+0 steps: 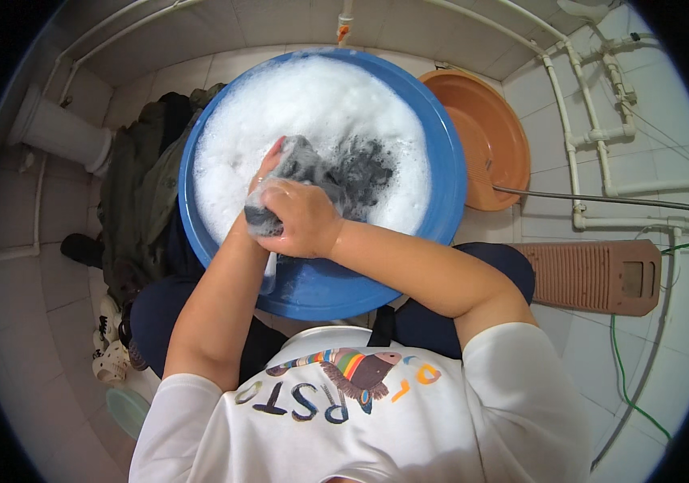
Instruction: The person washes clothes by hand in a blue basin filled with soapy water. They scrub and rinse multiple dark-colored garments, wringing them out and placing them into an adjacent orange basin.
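The right hand curls around dark cloth over the foamy blue tub, forearm slanting leftward. The left hand points forward against the cloth, partly hidden; I cannot tell its grip.

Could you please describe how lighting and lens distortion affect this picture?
Head view: corners fall to black and the white pipes bow toward the rim; head view: the foam is bright, with little texture over much of it; head view: the dark clothes partly merge in shadow, while the right hand looks fairly sharp.
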Action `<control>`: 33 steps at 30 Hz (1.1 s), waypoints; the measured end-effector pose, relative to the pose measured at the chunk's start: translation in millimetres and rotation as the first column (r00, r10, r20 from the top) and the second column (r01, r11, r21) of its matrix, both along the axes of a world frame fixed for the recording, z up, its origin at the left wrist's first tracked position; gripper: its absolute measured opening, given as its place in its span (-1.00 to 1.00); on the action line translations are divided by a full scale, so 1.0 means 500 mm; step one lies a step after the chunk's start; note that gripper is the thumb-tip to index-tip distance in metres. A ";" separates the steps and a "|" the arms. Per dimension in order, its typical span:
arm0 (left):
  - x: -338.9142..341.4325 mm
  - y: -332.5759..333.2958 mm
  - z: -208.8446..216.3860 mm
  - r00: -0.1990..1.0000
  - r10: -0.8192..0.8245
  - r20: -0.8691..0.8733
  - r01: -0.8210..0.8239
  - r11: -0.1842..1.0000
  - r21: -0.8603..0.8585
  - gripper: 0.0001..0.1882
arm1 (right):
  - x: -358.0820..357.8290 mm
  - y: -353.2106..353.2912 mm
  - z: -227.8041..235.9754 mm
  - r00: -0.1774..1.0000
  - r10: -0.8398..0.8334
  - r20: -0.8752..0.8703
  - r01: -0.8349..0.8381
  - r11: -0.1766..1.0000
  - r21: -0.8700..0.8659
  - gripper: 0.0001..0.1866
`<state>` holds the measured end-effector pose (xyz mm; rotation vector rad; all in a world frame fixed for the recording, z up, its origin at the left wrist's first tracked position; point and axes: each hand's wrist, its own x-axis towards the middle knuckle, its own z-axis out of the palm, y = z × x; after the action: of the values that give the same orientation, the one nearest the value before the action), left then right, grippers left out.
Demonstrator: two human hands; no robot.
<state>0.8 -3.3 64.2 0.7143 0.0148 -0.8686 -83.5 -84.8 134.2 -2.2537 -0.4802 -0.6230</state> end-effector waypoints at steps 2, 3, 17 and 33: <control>-0.036 -0.012 0.009 0.985 0.146 0.093 -0.159 0.976 0.148 -0.60 | 0.005 -0.018 -0.009 0.997 -0.071 -0.005 0.071 0.997 -0.018 -0.66; -0.054 -0.011 0.015 0.988 0.153 0.037 -0.157 0.958 0.241 -0.62 | 0.014 -0.027 -0.033 0.974 -0.204 -0.096 0.206 0.979 0.005 -0.69; -0.031 -0.032 0.091 0.957 0.229 -0.177 -0.136 0.895 0.426 -0.58 | 0.073 -0.111 -0.067 0.846 -0.358 -0.396 0.442 0.885 0.145 -0.60; -0.011 0.005 0.110 0.342 -0.876 0.339 -0.150 0.305 0.940 -0.44 | 0.084 -0.215 -0.043 0.643 0.267 -0.718 -0.084 0.956 0.280 -0.60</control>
<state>-4.5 -1.0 119.0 2.3389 -0.8183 -0.9019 -41.6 -192.1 112.5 -1.9826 -0.1803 0.3761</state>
